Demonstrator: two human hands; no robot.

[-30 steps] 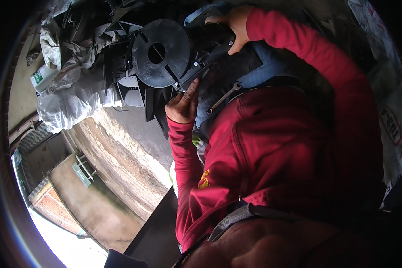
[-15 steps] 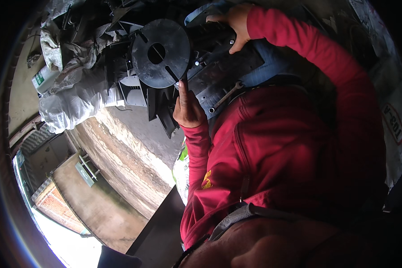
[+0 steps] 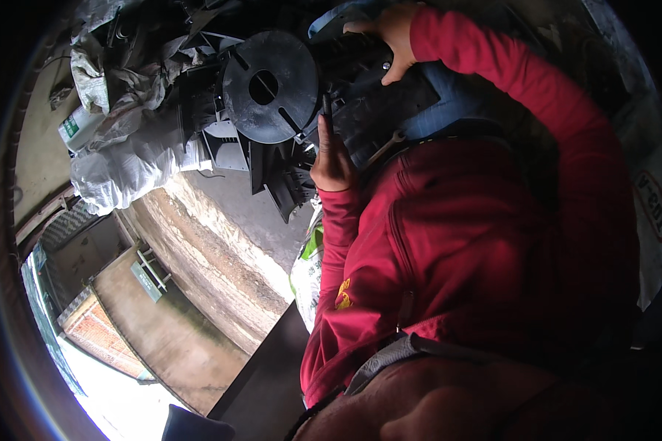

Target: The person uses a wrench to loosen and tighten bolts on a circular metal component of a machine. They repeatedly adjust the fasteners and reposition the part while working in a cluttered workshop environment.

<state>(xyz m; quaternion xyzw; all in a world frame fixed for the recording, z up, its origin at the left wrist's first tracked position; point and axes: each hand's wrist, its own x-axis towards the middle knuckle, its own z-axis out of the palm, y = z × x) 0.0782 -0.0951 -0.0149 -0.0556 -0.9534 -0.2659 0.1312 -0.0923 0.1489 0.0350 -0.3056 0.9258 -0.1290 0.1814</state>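
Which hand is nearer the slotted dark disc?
The left hand: its raised finger is beside the lower-right rim of the disc. The right hand is farther off, toward picture right, thumb and fingers spread.

The slotted disc (image 3: 293, 82) has a dark, mostly matt face with pale scuffs, probably metal, though the dim light leaves that uncertain. Crinkled plastic sheeting (image 3: 125, 176) shines whitish, the red jacket (image 3: 467, 228) is soft matt cloth, and the spanner (image 3: 384, 150) is metal.
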